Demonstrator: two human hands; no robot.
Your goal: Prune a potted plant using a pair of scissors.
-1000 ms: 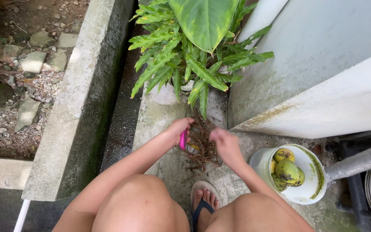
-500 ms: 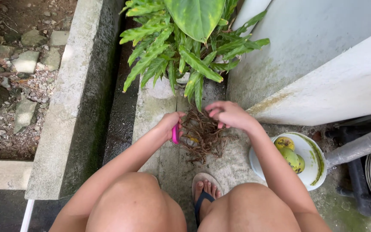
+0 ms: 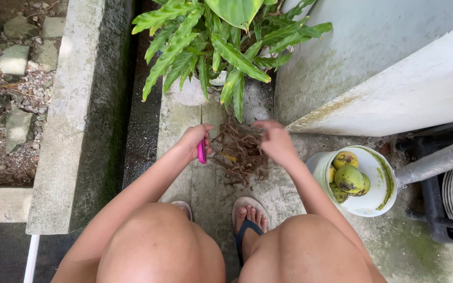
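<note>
1. Left hand [image 3: 194, 140] is curled tight round a pink tool [image 3: 202, 152]; whether it is a knife or scissors I cannot tell.
2. Right hand [image 3: 274, 141] pinches the top of the root clump [image 3: 238, 152], fingers drawn together on the strands.
3. The clump sits on the concrete slab [image 3: 184, 126], dead centre between both hands, at 12 o'clock from the sandal [image 3: 247, 230].
4. Handling, I'd judge: light, dry, wiry, springy; strands brittle and likely to shed. Best held in a bunch near the top, where they gather.
5. Plant [image 3: 216, 47] at 12 o'clock of the clump: glossy, strap-like leaves.
6. Bucket [image 3: 378, 207] at 3 o'clock: smooth white plastic, blotchy yellow-green fruit [image 3: 348, 178] inside.
</note>
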